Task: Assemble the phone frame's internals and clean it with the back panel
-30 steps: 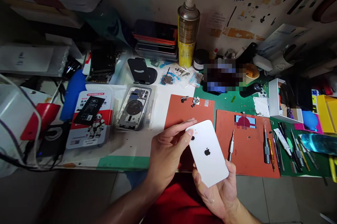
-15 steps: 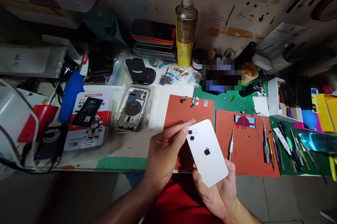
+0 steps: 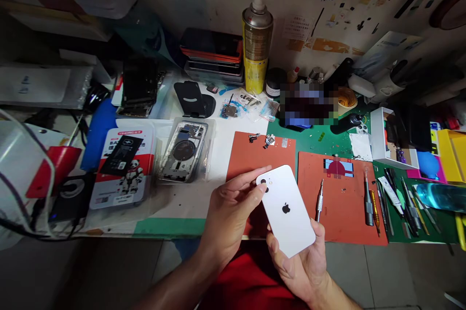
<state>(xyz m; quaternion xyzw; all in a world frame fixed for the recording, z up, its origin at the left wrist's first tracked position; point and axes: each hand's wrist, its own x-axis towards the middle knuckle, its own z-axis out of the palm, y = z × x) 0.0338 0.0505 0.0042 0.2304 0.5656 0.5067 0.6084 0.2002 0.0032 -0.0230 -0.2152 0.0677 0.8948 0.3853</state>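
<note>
A white phone (image 3: 286, 218) with a dark apple logo is held up above the table's front edge, its back toward me and its top tilted left. My right hand (image 3: 302, 264) grips its lower end, thumb on one side and fingers on the other. At the upper left corner my left hand (image 3: 231, 208) pinches the phone, the thumb lying on the back beside the camera lenses and the fingers behind the edge. The phone's front is hidden. Just right of it, a silver screwdriver (image 3: 319, 202) lies on the right red mat (image 3: 349, 218).
Small metal parts (image 3: 269, 140) lie on the left red mat (image 3: 242, 152). An opened phone housing (image 3: 182, 151) and a boxed battery (image 3: 122, 157) are at the left. Several tools (image 3: 396, 198) lie at the right. A spray can (image 3: 257, 43) stands behind.
My left thumb has slid from the phone's edge onto its back, by the camera lenses. The phone and my right hand have barely moved.
</note>
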